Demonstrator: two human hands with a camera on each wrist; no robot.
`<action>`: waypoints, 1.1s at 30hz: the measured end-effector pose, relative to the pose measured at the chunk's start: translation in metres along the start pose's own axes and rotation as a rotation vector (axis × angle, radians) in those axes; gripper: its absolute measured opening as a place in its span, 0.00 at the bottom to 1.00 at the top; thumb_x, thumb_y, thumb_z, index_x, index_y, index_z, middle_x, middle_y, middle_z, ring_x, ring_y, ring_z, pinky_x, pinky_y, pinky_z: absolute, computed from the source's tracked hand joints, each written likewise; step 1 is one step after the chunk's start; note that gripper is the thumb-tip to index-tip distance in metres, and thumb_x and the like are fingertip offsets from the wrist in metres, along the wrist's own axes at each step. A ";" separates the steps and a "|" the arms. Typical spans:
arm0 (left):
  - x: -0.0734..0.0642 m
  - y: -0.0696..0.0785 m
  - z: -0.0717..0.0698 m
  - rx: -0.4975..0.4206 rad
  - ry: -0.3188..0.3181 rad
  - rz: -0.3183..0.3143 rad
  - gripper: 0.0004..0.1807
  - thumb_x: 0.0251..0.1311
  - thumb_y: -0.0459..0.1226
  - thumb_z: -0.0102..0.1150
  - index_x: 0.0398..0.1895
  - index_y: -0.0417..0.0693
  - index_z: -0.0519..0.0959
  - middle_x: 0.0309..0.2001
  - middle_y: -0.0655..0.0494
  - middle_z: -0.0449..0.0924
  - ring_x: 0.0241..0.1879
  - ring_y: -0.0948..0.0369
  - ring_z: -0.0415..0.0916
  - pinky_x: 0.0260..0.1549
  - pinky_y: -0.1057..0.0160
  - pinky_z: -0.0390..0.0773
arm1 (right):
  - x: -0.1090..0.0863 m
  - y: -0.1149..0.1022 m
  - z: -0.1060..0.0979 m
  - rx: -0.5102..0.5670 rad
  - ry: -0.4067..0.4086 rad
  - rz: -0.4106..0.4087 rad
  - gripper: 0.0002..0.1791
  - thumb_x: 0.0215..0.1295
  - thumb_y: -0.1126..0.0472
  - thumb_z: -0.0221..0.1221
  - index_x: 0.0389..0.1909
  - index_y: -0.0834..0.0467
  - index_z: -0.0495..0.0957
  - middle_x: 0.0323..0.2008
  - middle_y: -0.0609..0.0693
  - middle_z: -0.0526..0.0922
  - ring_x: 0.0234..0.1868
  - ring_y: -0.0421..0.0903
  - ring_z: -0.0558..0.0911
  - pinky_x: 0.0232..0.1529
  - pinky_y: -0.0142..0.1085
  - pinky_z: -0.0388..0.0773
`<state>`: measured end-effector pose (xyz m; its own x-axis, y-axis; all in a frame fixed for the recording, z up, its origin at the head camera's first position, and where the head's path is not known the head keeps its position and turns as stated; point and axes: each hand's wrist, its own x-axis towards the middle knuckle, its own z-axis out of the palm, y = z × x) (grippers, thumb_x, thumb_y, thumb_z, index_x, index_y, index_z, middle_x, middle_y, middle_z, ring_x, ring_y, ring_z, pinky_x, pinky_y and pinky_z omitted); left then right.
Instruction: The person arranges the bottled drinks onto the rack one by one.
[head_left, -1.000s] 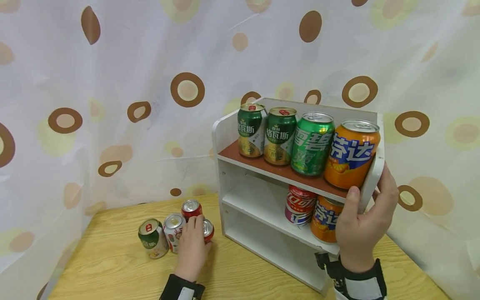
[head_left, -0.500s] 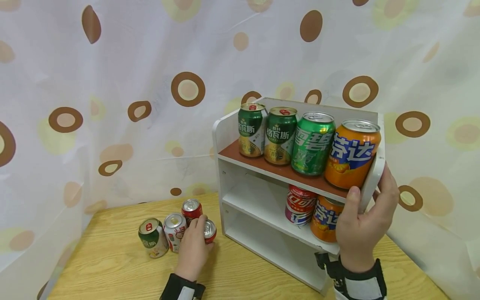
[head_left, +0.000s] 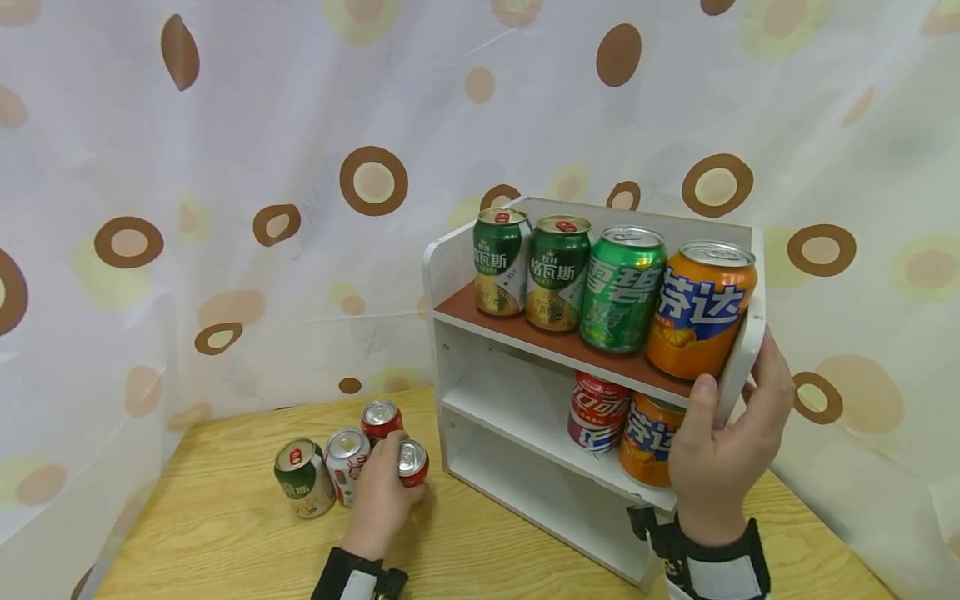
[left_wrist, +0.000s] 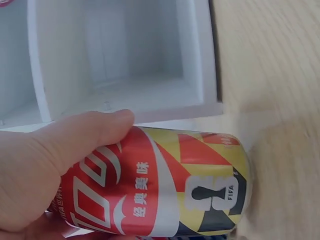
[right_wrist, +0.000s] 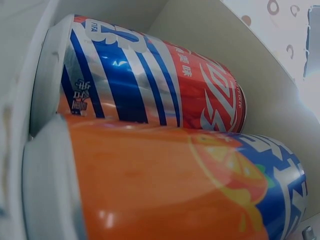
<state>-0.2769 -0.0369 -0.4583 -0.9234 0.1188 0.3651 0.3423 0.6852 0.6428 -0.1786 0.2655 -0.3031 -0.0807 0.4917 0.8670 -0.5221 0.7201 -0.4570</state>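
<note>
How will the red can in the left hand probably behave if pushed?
The glossy red can may slip a little in the left hand. Being round-walled, it would likely roll on its side. Taller than wide, it could tip if pushed near the top.

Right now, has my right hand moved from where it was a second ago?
No. In the head view, the right hand stays at the right side of the shelf, with no clear shift against it.
</note>
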 end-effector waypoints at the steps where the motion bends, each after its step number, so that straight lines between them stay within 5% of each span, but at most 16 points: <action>1: 0.000 0.001 -0.002 -0.012 0.000 -0.007 0.39 0.40 0.27 0.83 0.58 0.37 0.73 0.53 0.37 0.80 0.54 0.42 0.81 0.53 0.40 0.82 | 0.000 0.000 0.000 -0.001 0.000 0.000 0.29 0.67 0.65 0.51 0.68 0.71 0.68 0.65 0.65 0.75 0.65 0.45 0.73 0.63 0.28 0.70; 17: -0.003 0.048 -0.037 -0.093 0.125 -0.006 0.40 0.45 0.36 0.84 0.62 0.40 0.72 0.55 0.40 0.81 0.54 0.43 0.82 0.50 0.42 0.85 | 0.001 0.001 -0.001 -0.003 -0.018 0.000 0.29 0.67 0.65 0.52 0.69 0.71 0.67 0.66 0.65 0.74 0.66 0.44 0.73 0.64 0.29 0.70; 33: 0.016 0.089 -0.057 -0.205 0.107 0.041 0.43 0.45 0.38 0.84 0.65 0.44 0.72 0.60 0.46 0.80 0.59 0.46 0.79 0.55 0.43 0.83 | 0.001 0.004 -0.002 -0.007 -0.018 0.010 0.29 0.67 0.66 0.52 0.69 0.71 0.67 0.66 0.64 0.74 0.66 0.43 0.73 0.64 0.29 0.70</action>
<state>-0.2515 -0.0147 -0.3563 -0.8881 0.0589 0.4559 0.4172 0.5198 0.7455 -0.1788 0.2698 -0.3045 -0.1011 0.4903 0.8657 -0.5154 0.7185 -0.4671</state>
